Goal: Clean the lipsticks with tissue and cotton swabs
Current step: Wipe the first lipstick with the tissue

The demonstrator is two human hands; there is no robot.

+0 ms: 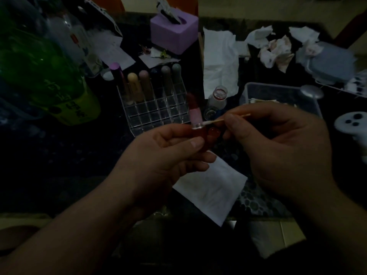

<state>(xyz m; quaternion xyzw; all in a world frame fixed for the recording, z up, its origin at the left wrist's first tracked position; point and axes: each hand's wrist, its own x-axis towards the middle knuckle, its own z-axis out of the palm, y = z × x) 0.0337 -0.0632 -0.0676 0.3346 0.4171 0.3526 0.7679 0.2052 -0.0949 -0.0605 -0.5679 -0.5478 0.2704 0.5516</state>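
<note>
Lipstick [195, 114] up above the dark table [59, 165], centre of view, pinched low on its red base between the thumb and curled fingers of the left hand [164, 155]. Pink tube nearly upright, leaning slightly left; dark red bullet wound out at the top, blurred. Clear collar just above the thumb.

Cotton swab [215, 121] pinched between thumb and forefinger of the right hand [282, 147], other fingers curled in. White tip touching the clear collar on its right side; end of the wooden stick poking out beyond the fingers.

Below both hands, flat on the table: a white tissue [210, 187], one corner hidden by the left fingers.

Behind the held lipstick, a clear acrylic organizer [156, 114] with stepped compartments. Upright in its back row, six capped lipsticks [132, 84], caps purple, yellow, tan, dark blue and two greys.

Just right of the organizer, a small glass bottle [217, 98]. Right of that, a clear plastic box [244, 92] with cotton swabs lying inside.

Farther back: a purple tissue box [174, 32], an unfolded tissue [220, 62] beside it, then a heap of crumpled, stained tissues [276, 50]. Far left, a large green bottle [39, 66]. At the right edge, a white game controller [351, 124].
</note>
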